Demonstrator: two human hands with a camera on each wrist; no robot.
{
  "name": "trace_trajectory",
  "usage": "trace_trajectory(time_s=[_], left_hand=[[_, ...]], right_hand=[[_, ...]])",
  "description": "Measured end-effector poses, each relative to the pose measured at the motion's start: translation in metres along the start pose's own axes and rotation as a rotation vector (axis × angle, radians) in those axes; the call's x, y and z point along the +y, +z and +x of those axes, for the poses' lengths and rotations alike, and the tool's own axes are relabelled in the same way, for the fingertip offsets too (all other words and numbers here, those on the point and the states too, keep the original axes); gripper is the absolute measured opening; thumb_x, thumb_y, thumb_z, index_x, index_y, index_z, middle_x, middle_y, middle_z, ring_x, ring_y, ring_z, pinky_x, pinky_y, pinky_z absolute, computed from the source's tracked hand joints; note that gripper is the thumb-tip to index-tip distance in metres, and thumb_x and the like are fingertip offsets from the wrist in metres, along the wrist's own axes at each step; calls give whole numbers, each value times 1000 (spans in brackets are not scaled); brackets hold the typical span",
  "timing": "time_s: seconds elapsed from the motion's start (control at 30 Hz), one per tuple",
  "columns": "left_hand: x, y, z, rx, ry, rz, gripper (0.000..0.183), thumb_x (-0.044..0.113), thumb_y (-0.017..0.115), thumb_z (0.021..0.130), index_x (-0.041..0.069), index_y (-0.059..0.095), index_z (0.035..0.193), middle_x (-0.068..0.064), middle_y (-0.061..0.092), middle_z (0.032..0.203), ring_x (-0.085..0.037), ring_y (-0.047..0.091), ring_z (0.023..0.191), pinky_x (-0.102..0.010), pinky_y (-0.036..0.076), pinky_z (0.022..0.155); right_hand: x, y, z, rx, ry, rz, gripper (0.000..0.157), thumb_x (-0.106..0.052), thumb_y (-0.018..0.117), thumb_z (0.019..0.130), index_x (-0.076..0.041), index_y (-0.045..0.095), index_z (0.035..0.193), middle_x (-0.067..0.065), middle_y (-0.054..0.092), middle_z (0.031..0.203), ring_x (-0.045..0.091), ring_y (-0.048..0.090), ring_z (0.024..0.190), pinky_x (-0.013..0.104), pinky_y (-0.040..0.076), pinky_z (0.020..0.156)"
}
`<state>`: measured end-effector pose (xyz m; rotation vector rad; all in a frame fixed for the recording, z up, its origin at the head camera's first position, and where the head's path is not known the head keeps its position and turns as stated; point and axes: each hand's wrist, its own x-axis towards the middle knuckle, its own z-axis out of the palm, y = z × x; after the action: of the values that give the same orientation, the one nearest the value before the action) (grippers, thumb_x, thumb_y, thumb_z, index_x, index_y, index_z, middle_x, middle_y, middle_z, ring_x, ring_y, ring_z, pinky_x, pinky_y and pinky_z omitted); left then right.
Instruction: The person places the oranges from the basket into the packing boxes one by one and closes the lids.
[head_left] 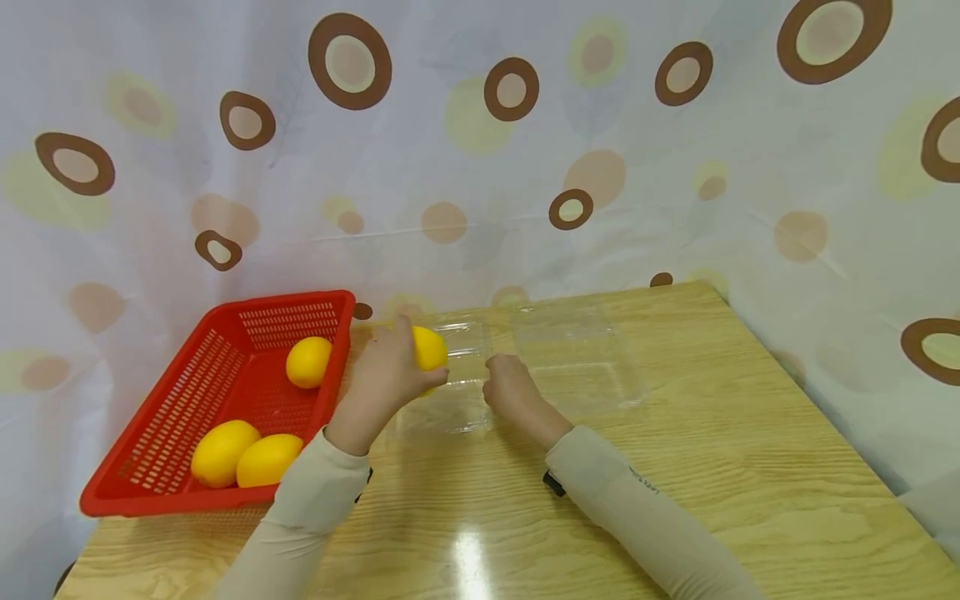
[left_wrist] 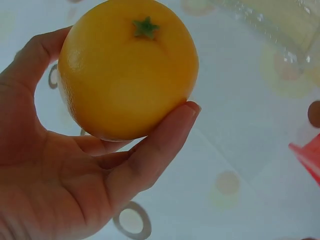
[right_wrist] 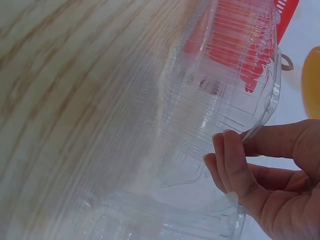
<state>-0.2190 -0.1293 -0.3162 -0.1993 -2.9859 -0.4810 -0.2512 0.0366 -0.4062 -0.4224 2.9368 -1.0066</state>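
Looks like the placing step is running: left hand (head_left: 386,367) is holding an orange-yellow fruit (head_left: 430,348) up just right of the red basket (head_left: 255,383), outside its wall. A clear tub (right_wrist: 195,115) is lying on the surface (head_left: 750,433), also right of the basket and near it; a second clear shell (head_left: 573,371) is lying farther right of the basket. Can't tell whether the two are sharing a hinge. Fruit isn't resting in the tub yet; left wrist view is showing a clear plastic edge well apart from it. Three more fruits are sitting inside the basket: a far fruit (head_left: 307,362) near its right wall, plus two near fruits (head_left: 225,454) side by side at its near end. Next move, I'd say, is calling for lowering the fruit into the tub and letting go only once the tub floor is carrying it. Thin plastic is probably flexing or tipping if the fruit is catching the rim. Fingers: left ones are spreading wide, curling round the fruit's sides and leaving the green star-shaped stem mark showing. Right hand (head_left: 517,392), farther right of the basket than the left, is pinching the tub's rim, fingers very narrow with just thin plastic between, likely for steadying.
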Motion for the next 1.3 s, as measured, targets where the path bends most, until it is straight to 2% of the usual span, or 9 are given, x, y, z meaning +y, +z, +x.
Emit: trace_trajectory(time_s=[0.1, 0.27, 0.47, 0.67, 0.8, 0.9, 1.0, 1.13, 1.3], left_hand=[[1, 12, 5, -13, 10, -31, 78, 35, 76, 72, -7, 38, 126, -17, 56, 86, -31, 54, 73, -39, 49, 64], [1, 31, 14, -73, -5, -49, 69, 35, 75, 74, -9, 45, 117, -15, 54, 86, -31, 52, 78, -39, 48, 69], [0, 51, 22, -175, -68, -87, 88, 35, 75, 76, -14, 33, 136, -21, 58, 97, -30, 56, 78, -41, 50, 71], [-2, 66, 25, -206, -90, -108, 82, 33, 75, 76, -14, 37, 131, -21, 58, 93, -30, 56, 76, -40, 50, 69], [-3, 75, 29, -238, -99, -85, 90, 35, 75, 77, -15, 31, 138, -25, 61, 101, -32, 60, 83, -42, 51, 74], [-3, 80, 31, -267, -109, -55, 96, 37, 74, 79, -14, 24, 143, -27, 60, 110, -34, 61, 91, -44, 51, 80], [-2, 82, 32, -278, -113, -44, 96, 37, 74, 79, -14, 25, 143, -25, 61, 108, -32, 61, 90, -43, 51, 80], [-3, 85, 32, -283, -118, -65, 93, 36, 75, 78, -14, 28, 141, -21, 62, 100, -30, 60, 83, -41, 51, 77], [-2, 86, 32, -291, -120, -97, 92, 37, 75, 80, -15, 28, 140, -21, 61, 100, -29, 59, 83, -42, 51, 80]], right_hand=[[1, 2, 1, 14, -4, -33, 30, 11, 57, 82, 18, 61, 110, 30, 63, 110, 25, 61, 71, 31, 52, 63], [2, 3, 2, 34, -8, -41, 27, 11, 58, 81, 17, 62, 107, 29, 64, 107, 35, 65, 92, 40, 55, 79], [2, 4, 1, 30, -26, -44, 27, 10, 58, 81, 17, 61, 107, 29, 64, 109, 36, 65, 92, 40, 54, 79], [2, 4, 1, 49, -42, -54, 26, 10, 58, 81, 18, 62, 105, 29, 64, 107, 39, 64, 98, 43, 54, 83], [3, 4, 1, 38, -34, -49, 25, 10, 58, 83, 18, 61, 106, 30, 63, 108, 35, 66, 92, 40, 55, 78], [6, 5, 3, 34, -37, -40, 24, 10, 59, 83, 19, 61, 106, 31, 63, 107, 31, 66, 80, 36, 56, 71], [18, 14, 10, 55, -72, -45, 24, 10, 59, 82, 19, 61, 104, 32, 64, 104, 31, 65, 77, 33, 56, 67], [20, 15, 11, 56, -69, -52, 25, 7, 60, 84, 18, 61, 106, 31, 63, 104, 35, 65, 91, 37, 55, 76], [6, 2, 4, 16, -2, -15, 27, 6, 59, 87, 17, 60, 112, 31, 62, 109, 34, 63, 91, 35, 54, 72]])
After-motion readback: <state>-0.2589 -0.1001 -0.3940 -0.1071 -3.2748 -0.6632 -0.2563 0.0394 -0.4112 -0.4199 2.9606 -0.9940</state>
